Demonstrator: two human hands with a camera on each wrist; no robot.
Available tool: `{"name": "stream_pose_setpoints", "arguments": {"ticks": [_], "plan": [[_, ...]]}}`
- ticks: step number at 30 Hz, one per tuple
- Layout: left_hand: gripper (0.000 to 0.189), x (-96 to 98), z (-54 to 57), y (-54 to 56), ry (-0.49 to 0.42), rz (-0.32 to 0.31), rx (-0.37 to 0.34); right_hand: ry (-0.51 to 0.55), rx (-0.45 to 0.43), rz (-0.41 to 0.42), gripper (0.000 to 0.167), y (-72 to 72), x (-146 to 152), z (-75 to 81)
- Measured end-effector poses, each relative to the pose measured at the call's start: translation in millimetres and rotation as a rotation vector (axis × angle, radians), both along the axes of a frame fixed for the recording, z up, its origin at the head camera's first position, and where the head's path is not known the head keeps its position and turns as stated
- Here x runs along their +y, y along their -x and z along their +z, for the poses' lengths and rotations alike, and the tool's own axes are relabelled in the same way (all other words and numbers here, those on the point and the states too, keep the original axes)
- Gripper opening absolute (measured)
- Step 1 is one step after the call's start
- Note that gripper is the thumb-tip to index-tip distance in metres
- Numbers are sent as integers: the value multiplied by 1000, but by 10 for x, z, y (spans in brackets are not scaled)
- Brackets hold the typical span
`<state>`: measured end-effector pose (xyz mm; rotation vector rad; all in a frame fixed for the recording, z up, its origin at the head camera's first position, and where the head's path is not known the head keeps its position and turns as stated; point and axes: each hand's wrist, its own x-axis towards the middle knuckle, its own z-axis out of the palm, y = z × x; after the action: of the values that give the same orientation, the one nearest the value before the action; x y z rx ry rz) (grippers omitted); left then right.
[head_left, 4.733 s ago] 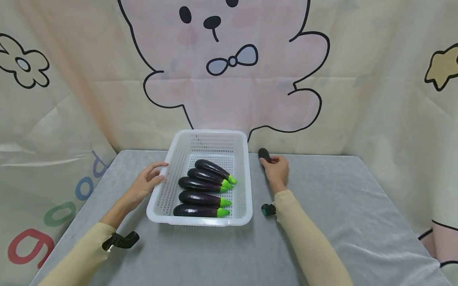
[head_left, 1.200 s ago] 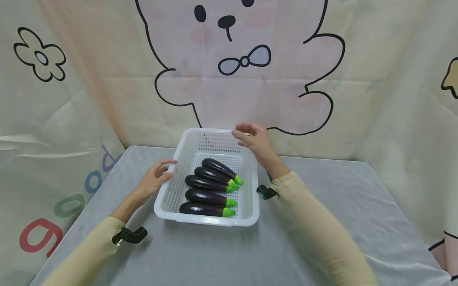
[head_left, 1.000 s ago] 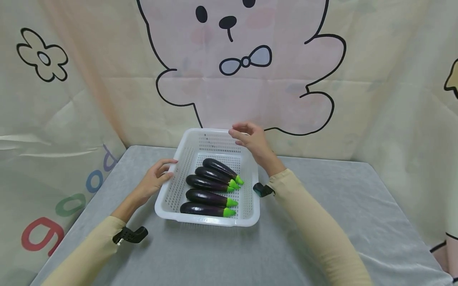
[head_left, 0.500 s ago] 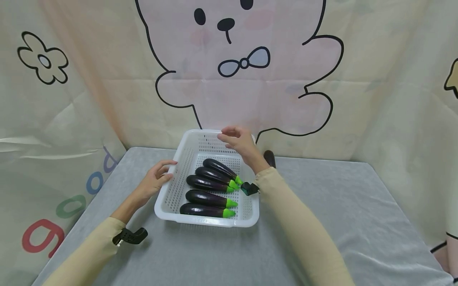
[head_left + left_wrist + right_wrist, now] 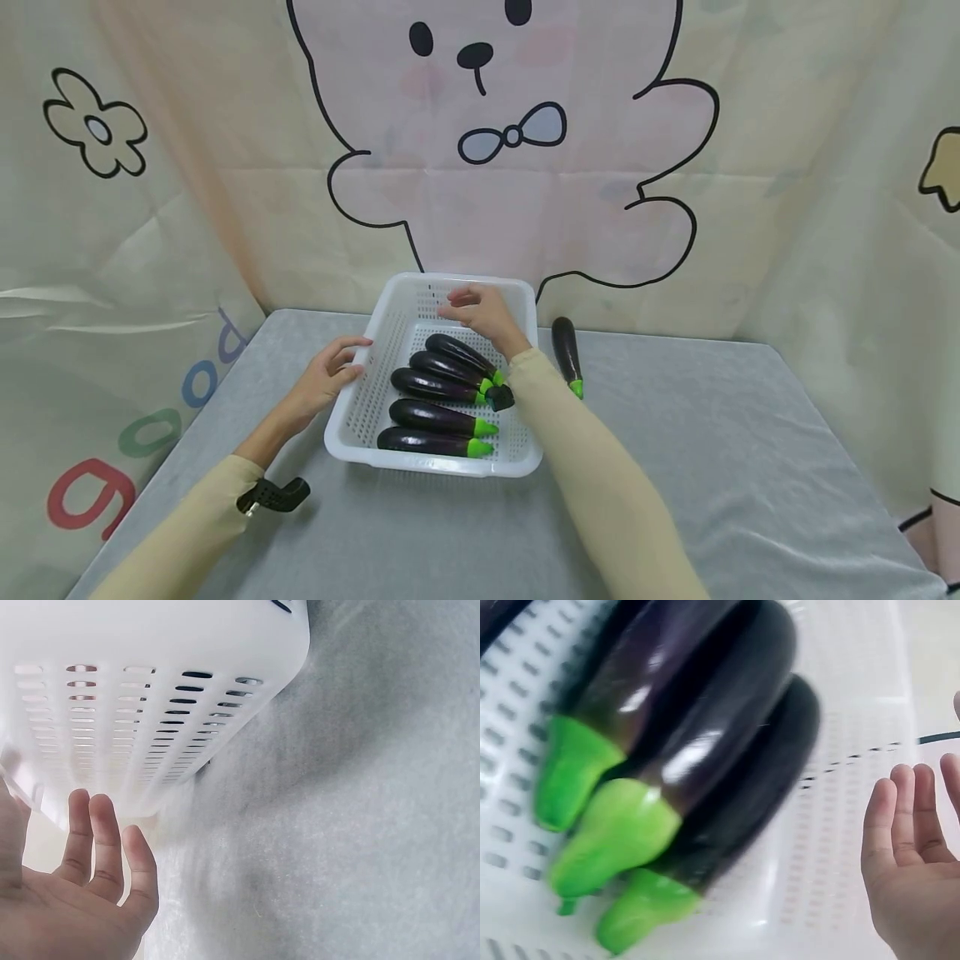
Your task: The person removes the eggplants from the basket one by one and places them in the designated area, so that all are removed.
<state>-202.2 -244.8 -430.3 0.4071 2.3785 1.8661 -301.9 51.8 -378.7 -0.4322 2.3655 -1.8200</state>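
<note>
A white perforated plastic basket (image 5: pixel 344 433) holds several dark purple eggplants (image 5: pixel 429 415) with bright green caps, lying side by side across its floor. My left hand (image 5: pixel 318 385) touches the basket's left rim with index finger and thumb; the left wrist view shows its other fingers (image 5: pixel 106 840) straight beside the slotted wall. Over the far part of the basket hangs my right hand (image 5: pixel 483 315), holding nothing, fingers loosely bent. In the right wrist view that hand (image 5: pixel 915 862) appears beside the eggplants, apart from them. One more eggplant (image 5: pixel 566 348) lies on the table, right of the basket.
The table wears a grey cloth (image 5: pixel 420 542). Behind it hangs a cream curtain (image 5: pixel 750 250) printed with a pink bear. My right sleeve (image 5: pixel 585 475) crosses over the basket's right rim, and its black wrist camera (image 5: pixel 500 397) overlaps some green caps.
My right hand gripped the loose eggplant earlier; that eggplant now lies released beside the basket. The right hand has since moved left over the basket. My left hand has stayed at the rim.
</note>
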Motion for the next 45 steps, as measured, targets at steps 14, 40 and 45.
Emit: {"name": "stream_pose_setpoints", "arguments": {"ticks": [14,40,45], "plan": [[44,-2,32,14,6,-10,-3,-173,-60,-46,51,55,-17,-246],[43,-39,5,4,0,-13,-12,-287,-172,10,53,58,-59,-398],[42,-23,16,9,-2,-13,-13,-267,-154,-5,56,47,-85,-365]]}}
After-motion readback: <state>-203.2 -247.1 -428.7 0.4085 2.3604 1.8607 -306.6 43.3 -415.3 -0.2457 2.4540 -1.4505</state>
